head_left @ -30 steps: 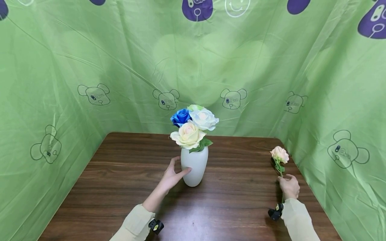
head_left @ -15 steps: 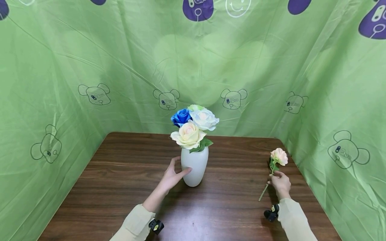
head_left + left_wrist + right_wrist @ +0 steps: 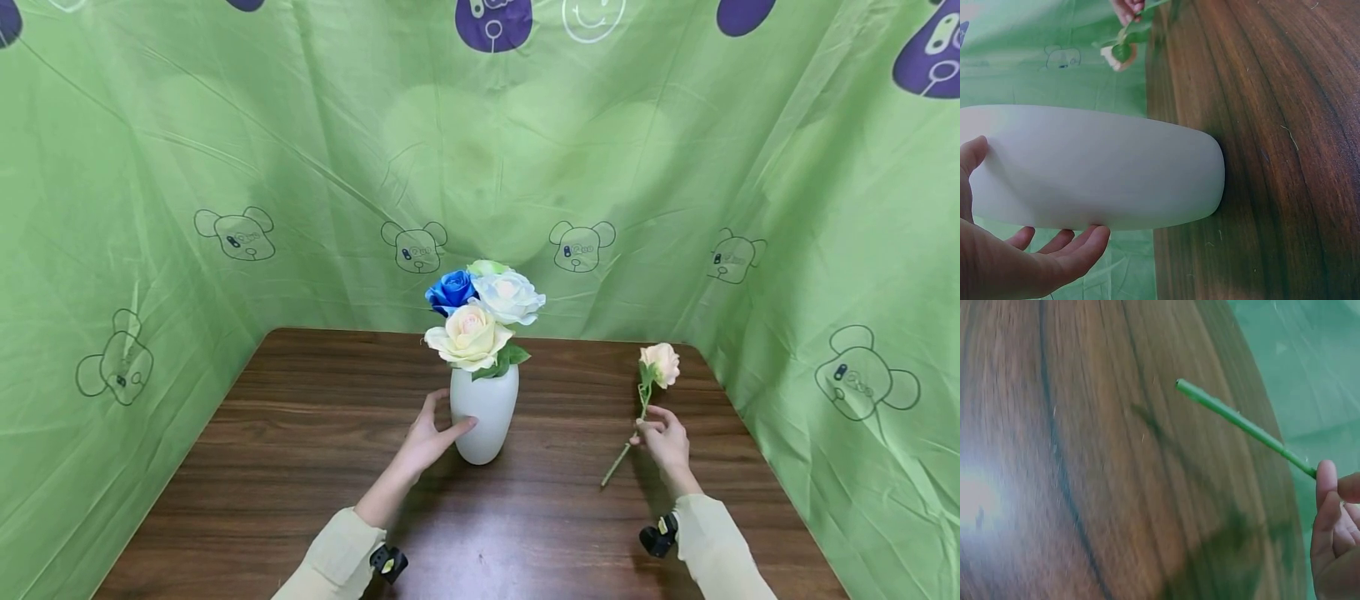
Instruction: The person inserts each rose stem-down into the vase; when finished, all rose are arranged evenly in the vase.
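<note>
A white vase [image 3: 486, 421] stands upright at the middle of the table, holding a blue rose [image 3: 451, 292], a pale blue-white rose [image 3: 508, 297], a cream rose [image 3: 470, 335] and a greenish bloom [image 3: 487, 267] partly hidden behind them. My left hand [image 3: 424, 439] grips the vase's left side, thumb in front and fingers on the far side [image 3: 1079, 250]. To the right, my right hand [image 3: 666, 439] pinches the stem of a pale pink artificial rose [image 3: 661, 365] between thumb and fingers. The stem's lower end [image 3: 1229, 415] sticks out, raised off the table above its shadow.
The brown wooden table [image 3: 315, 467] has rounded far corners. Green curtains [image 3: 322, 167] with bear drawings surround it at the back and both sides. Each wrist carries a small black camera [image 3: 388, 563].
My right hand has lifted the pink rose from the table's right side and carried it left towards the vase, its stem end swinging out leftward. The left hand and vase stay still.
</note>
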Action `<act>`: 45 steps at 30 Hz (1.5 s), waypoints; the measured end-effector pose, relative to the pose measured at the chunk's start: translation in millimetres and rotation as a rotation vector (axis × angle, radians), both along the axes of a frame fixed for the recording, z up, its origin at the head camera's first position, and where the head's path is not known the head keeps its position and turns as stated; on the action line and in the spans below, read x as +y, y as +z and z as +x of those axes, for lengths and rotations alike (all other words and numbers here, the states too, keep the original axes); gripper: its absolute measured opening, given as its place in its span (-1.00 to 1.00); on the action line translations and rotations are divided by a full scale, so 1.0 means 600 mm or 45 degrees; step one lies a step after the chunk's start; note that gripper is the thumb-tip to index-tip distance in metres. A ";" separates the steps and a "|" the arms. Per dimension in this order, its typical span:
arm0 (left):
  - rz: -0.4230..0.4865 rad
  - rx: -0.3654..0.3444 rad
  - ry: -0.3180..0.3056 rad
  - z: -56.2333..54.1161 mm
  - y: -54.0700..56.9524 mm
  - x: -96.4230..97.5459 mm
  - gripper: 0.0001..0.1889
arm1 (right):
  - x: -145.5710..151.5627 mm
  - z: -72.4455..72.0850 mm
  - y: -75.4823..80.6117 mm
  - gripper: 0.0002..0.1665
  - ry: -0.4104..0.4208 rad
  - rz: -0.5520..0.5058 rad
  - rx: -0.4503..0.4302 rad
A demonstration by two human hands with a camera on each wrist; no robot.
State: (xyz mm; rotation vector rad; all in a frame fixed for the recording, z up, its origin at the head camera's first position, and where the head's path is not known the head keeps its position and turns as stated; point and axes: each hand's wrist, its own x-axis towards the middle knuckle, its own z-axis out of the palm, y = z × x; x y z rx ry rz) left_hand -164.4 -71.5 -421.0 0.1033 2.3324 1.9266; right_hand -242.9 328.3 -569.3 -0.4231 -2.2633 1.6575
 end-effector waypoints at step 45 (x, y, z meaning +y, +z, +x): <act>-0.013 0.001 0.018 -0.030 -0.057 -0.005 -0.26 | -0.265 0.025 0.375 -0.53 0.327 -0.781 0.955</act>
